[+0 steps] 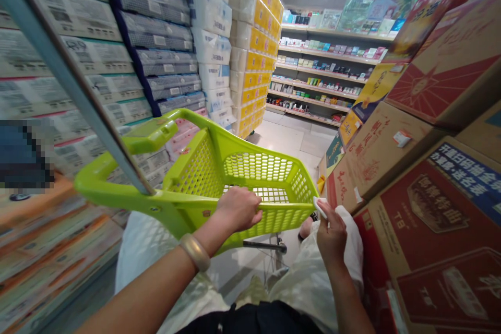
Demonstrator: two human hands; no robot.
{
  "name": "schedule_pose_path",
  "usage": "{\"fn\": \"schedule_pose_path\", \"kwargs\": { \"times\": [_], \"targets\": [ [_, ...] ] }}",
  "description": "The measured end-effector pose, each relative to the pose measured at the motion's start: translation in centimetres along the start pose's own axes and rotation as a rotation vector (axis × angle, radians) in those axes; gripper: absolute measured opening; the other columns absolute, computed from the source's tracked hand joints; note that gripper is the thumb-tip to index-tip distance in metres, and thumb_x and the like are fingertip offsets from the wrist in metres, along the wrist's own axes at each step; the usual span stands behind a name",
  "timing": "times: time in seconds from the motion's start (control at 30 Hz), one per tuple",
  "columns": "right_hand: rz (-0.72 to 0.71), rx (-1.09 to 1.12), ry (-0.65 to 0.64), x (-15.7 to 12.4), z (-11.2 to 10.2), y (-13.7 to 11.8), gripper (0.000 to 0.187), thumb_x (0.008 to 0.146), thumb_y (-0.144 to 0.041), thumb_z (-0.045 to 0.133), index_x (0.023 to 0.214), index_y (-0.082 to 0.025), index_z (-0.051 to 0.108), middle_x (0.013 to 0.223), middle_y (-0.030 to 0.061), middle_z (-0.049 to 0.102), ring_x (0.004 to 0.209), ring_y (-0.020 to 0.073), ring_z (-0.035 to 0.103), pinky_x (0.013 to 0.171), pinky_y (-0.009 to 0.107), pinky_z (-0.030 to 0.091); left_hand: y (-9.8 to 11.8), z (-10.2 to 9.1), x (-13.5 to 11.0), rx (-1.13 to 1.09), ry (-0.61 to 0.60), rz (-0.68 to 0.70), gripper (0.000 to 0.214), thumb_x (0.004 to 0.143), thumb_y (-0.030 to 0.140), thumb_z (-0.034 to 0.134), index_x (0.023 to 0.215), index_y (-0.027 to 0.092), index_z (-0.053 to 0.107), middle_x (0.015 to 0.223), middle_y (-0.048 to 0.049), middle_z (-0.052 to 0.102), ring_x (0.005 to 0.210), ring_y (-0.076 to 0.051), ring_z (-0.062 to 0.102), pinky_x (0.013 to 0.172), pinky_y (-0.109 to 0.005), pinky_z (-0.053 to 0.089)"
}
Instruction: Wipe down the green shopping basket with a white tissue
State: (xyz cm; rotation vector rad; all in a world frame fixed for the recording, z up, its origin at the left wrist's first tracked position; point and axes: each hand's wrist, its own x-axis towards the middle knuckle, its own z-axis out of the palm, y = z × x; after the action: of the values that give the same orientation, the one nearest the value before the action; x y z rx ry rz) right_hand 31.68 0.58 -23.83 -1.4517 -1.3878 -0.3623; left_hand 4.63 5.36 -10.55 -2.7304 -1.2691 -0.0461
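Between two walls of stock, packaged stacks [156, 36] are rising at the left and cartons [391, 154] are lining the right, both being cut off by the picture's edges. Beyond, shelving [324, 54] is displaying small goods too distant to identify. At the centre, a green shopping cart [219, 138] is standing before the person, its lower frame partly disappearing behind forearm and clothing. A metal pole [127, 156] is slanting down to its side, the upper end lying out of view. At the left edge, a dark shape [21, 154] is showing only as coarse blocks.

The left hand [237, 209] is gripping the near rim, its palm being hidden; the right hand [332, 229] is pinching, at the cart's corner, a white cloth [320, 207], its material being hard to tell.
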Motion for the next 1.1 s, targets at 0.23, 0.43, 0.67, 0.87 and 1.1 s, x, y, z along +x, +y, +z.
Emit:
{"fn": "schedule_pose_path", "kwargs": {
  "times": [0.23,0.43,0.67,0.87,1.1],
  "targets": [
    [-0.014,0.007,-0.059,0.2,-0.3,-0.2,0.031,0.09,-0.018,0.045,0.107,-0.019,0.07,0.109,0.0103,0.073,0.109,0.0252,0.066,0.099,0.047,0.048,-2.1,0.6,1.4,0.007,0.044,0.072,0.032,0.084,0.045,0.054,0.077,0.018,0.071,0.076,-0.0101,0.073,0.074,-0.026,0.069,0.066,-0.034,0.049],
    [-0.026,-0.014,-0.07,0.4,-0.3,-0.8,0.031,0.09,-0.015,0.043,0.104,-0.02,0.07,0.106,0.009,0.074,0.108,0.0239,0.065,0.099,0.045,0.046,-4.2,1.3,2.7,0.025,0.082,0.102,0.041,0.087,0.053,0.049,0.078,0.02,0.071,0.074,-0.0094,0.073,0.07,-0.025,0.069,0.062,-0.031,0.045],
    [-0.039,-0.041,-0.156,1.0,-0.3,-1.9,0.031,0.088,-0.014,0.042,0.102,-0.02,0.07,0.105,0.0086,0.074,0.106,0.0237,0.066,0.096,0.042,0.045,-6.9,1.5,4.3,0.085,0.107,0.178,0.045,0.095,0.048,0.039,0.077,0.021,0.07,0.071,-0.0057,0.072,0.074,-0.02,0.065,0.082,-0.035,0.044],
    [0.004,-0.044,-0.224,1.8,0.5,-3.1,0.032,0.086,-0.013,0.041,0.096,-0.02,0.07,0.1,0.0087,0.075,0.101,0.0243,0.067,0.095,0.042,0.043,-7.2,3.6,4.5,0.117,0.281,-0.007,0.038,0.095,0.04,0.045,0.125,0.024,0.063,0.118,-0.0117,0.068,0.12,-0.028,0.055,0.114,-0.053,0.02],
    [-0.049,-0.025,-0.265,1.3,2.1,-5.7,0.031,0.09,-0.014,0.04,0.095,-0.022,0.07,0.097,0.0067,0.076,0.098,0.0224,0.069,0.099,0.041,0.037,-2.9,5.9,2.9,-0.083,0.322,-0.039,0.059,0.087,0.03,0.056,0.144,0.02,0.043,0.148,-0.0148,0.044,0.14,-0.03,0.034,0.119,-0.049,0.02]
  ]
}}
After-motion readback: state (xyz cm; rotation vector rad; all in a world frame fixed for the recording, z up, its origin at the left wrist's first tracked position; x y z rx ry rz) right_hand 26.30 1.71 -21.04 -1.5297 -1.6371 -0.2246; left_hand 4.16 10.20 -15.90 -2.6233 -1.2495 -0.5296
